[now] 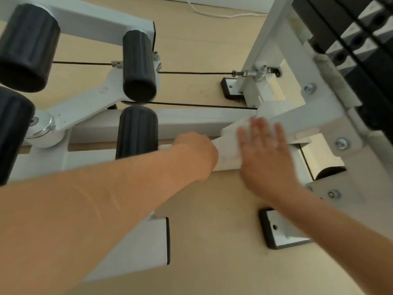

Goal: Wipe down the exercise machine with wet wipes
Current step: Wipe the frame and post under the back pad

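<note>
The exercise machine has a white steel frame (191, 120) with black foam rollers (138, 64) and a black weight stack (361, 50) at the upper right. A white wet wipe (232, 135) lies on the low frame beam near the centre. My right hand (265, 152) lies flat on it with straight, spread fingers, and it is blurred. My left hand (195, 154) is curled on the same beam just left of the wipe; its fingers are hidden behind the knuckles.
Black cables (191, 72) run across between the rollers and the upright. Two floor plates with black rubber edges (280, 228) sit on the light wood floor (212, 241). A white cord (223, 14) lies by the far wall.
</note>
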Tool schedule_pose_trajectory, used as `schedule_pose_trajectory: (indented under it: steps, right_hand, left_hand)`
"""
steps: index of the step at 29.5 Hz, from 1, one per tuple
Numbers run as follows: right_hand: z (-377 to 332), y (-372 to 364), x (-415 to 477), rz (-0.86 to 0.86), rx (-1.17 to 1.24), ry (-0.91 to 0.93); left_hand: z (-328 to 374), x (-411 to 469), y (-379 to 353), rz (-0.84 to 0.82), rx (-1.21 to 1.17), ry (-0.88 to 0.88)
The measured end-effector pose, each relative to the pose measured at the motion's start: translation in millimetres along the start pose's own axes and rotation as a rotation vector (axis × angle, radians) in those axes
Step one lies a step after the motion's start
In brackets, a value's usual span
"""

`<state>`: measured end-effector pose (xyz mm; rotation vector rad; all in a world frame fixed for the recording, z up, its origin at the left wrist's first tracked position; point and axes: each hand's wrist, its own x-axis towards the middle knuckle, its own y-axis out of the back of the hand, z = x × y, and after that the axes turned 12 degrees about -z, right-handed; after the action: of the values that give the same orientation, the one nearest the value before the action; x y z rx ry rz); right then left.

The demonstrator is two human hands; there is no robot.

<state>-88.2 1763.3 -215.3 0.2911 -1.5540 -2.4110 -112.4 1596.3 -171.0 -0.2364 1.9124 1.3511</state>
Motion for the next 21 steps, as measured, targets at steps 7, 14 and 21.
schedule_pose_trajectory:
  steps: [7,14,21]
  right_hand:
    - [-42,-3,0,-0.082,0.082,0.103]
    - [38,19,-11,-0.047,0.052,-0.087]
    - [-50,92,-6,-0.012,1.286,-0.069]
  left_hand:
    - [26,-7,4,0.192,-0.293,-0.083]
    - [-21,-46,0,0.200,0.065,-0.116]
    - [-84,-95,18,0.433,-0.226,-0.203]
